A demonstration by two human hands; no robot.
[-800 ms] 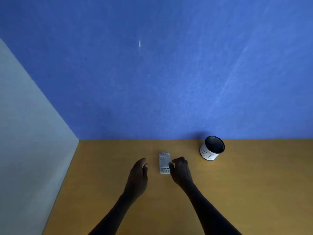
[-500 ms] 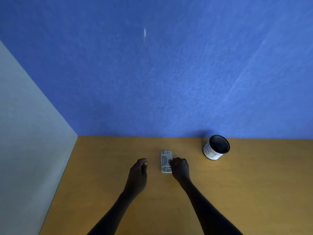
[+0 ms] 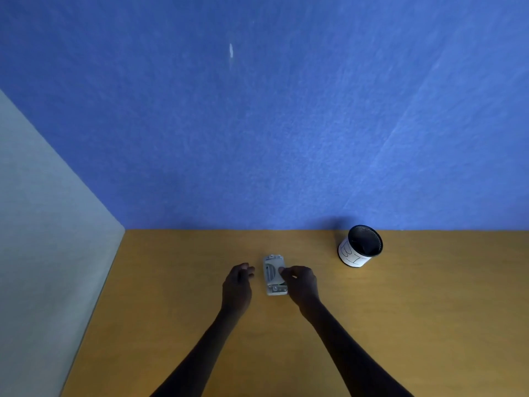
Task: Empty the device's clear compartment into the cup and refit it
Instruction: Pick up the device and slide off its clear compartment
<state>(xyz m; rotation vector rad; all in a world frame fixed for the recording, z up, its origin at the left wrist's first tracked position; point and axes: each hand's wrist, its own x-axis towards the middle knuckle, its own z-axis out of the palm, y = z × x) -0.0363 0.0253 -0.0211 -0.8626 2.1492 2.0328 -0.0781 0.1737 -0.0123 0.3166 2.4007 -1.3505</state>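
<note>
Since earlier frames right hand (image 3: 301, 283) has slid further onto the white device (image 3: 274, 275), fingertips curled on its right edge, grip unclear. Left hand (image 3: 237, 285) stays just left, fingers loosely curled, holding nothing. Device flat on wooden table (image 3: 171, 296); cup (image 3: 359, 247) upright, far right.

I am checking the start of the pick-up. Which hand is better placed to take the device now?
Probably the right hand: its fingertips already meet the device at its right edge, while the left hand sits apart.
</note>
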